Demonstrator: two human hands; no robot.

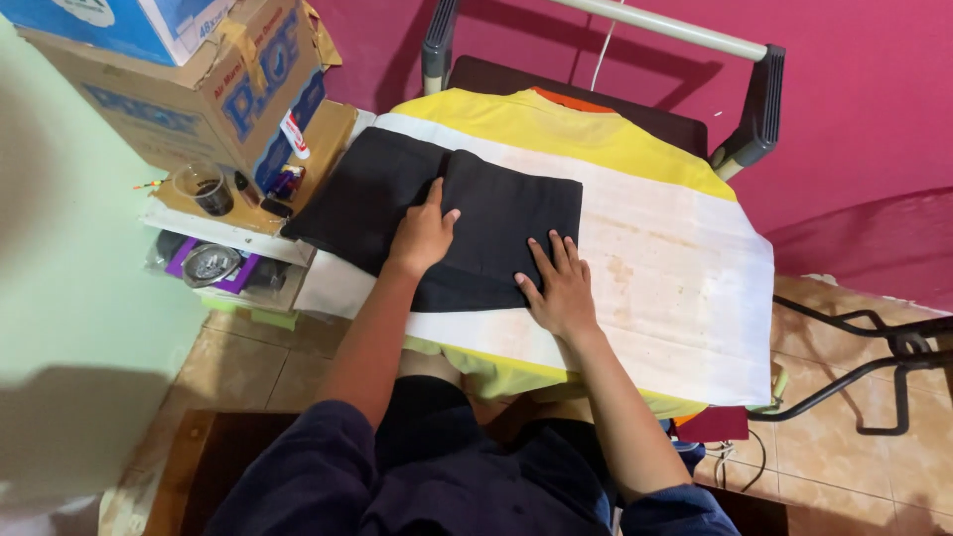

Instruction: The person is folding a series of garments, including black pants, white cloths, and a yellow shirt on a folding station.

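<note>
Navy short slvs – bare forearms

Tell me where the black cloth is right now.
In the head view, the black cloth lies folded on the left part of the white sheet, under the left hand and right hand.

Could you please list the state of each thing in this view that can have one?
black cloth: folded, lying flat on the white sheet.
white sheet: spread out, stained.
yellow cover: draped under the sheet.
left hand: flat, pressing the cloth.
right hand: flat, fingers spread on the cloth's edge.
cardboard box: flaps open, with a blue box on top.
clear cup: upright, dark contents.
</note>
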